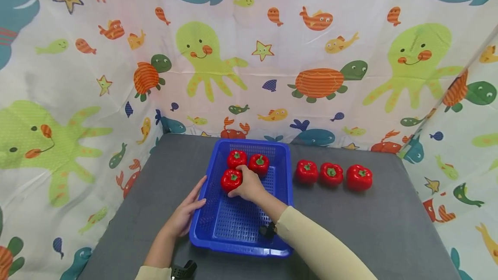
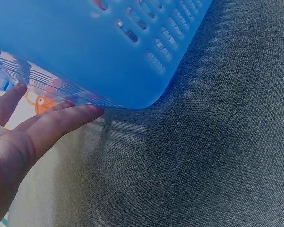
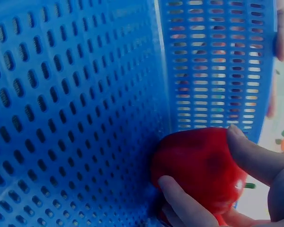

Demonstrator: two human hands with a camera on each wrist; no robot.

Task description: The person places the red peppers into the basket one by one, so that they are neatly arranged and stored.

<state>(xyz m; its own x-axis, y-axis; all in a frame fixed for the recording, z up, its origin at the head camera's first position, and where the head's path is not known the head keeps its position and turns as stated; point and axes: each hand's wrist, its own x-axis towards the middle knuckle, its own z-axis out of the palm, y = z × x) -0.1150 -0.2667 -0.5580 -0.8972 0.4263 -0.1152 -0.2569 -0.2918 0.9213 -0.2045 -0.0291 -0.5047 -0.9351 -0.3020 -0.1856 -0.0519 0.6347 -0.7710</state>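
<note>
In the head view a blue plastic basket (image 1: 241, 245) with slotted walls stands on the grey table. My right hand (image 1: 249, 184) reaches into it and grips a red bell pepper (image 1: 231, 181) by its sides; the right wrist view shows thumb and fingers around this pepper (image 3: 199, 165), close to the slotted side wall. Two more red peppers, one at the back left (image 1: 236, 159) and one beside it (image 1: 259, 164), sit just behind in the basket. My left hand (image 1: 186, 213) rests against the basket's left side, fingers extended; the left wrist view shows these fingers (image 2: 66, 120) along the wall.
Right of the basket, three red peppers stand in a row on the table: a left one (image 1: 307, 172), a middle one (image 1: 331, 174) and a right one (image 1: 359, 178). A curtain (image 1: 249, 68) printed with sea animals encloses the table's back and sides.
</note>
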